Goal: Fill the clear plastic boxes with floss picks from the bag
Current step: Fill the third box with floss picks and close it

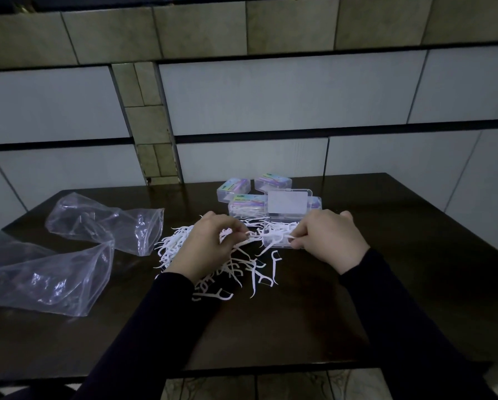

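Observation:
A loose pile of white floss picks (242, 269) lies on the dark table (299, 327) in front of me. My left hand (204, 246) hovers over the pile and pinches a few picks at its fingertips. My right hand (328, 241) holds the near right corner of an open clear plastic box (279, 235) with picks in it; its lid (288, 202) stands upright behind. Three closed, labelled clear boxes (246, 204) sit behind the open one.
Two crumpled clear plastic bags lie on the left of the table, one nearer (48, 278) and one farther back (106, 223). A tiled wall (271, 96) rises right behind the table's far edge.

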`<act>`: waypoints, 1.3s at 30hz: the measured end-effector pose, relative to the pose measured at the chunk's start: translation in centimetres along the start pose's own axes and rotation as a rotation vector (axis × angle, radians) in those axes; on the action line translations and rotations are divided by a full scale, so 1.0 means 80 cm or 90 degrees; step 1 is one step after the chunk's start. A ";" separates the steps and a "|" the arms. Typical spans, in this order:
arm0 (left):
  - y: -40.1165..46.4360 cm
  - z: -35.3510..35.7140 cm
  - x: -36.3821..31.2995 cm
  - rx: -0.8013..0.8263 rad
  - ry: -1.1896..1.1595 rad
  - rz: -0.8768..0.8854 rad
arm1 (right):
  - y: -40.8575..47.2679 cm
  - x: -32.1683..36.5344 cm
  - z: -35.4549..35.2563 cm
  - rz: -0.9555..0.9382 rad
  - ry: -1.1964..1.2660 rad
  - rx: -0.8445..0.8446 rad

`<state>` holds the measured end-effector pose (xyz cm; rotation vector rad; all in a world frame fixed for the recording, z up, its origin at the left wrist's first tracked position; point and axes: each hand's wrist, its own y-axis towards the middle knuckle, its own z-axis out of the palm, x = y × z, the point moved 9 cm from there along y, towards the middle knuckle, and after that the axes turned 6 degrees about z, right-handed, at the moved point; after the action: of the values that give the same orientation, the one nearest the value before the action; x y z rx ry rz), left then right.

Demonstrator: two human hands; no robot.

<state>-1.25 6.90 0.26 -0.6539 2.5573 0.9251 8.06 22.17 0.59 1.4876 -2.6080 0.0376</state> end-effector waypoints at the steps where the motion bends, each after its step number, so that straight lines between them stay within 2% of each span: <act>1: 0.001 -0.003 0.000 -0.011 -0.008 -0.009 | 0.001 -0.003 -0.003 0.002 0.008 -0.006; 10: 0.024 -0.016 -0.010 -0.088 -0.086 -0.028 | 0.008 -0.023 -0.021 0.048 0.052 -0.056; 15: 0.048 -0.013 -0.027 -0.130 -0.147 -0.002 | 0.014 -0.034 -0.032 0.061 0.076 -0.130; 18: 0.066 -0.005 -0.047 -0.135 -0.154 0.043 | 0.023 -0.037 -0.026 0.068 0.074 -0.135; 24: 0.093 0.039 -0.046 -0.069 -0.102 0.076 | 0.037 -0.036 -0.003 0.067 0.072 -0.138; 32: 0.099 0.079 -0.036 0.029 -0.070 0.052 | 0.046 -0.048 0.006 0.083 0.120 -0.094; 39: 0.096 0.082 -0.028 0.103 0.062 0.059 | 0.045 -0.061 -0.002 0.097 0.186 -0.134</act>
<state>-2.34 17.21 0.39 -0.5513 2.7335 0.7211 7.46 28.16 0.31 1.1208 -2.3990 -0.0037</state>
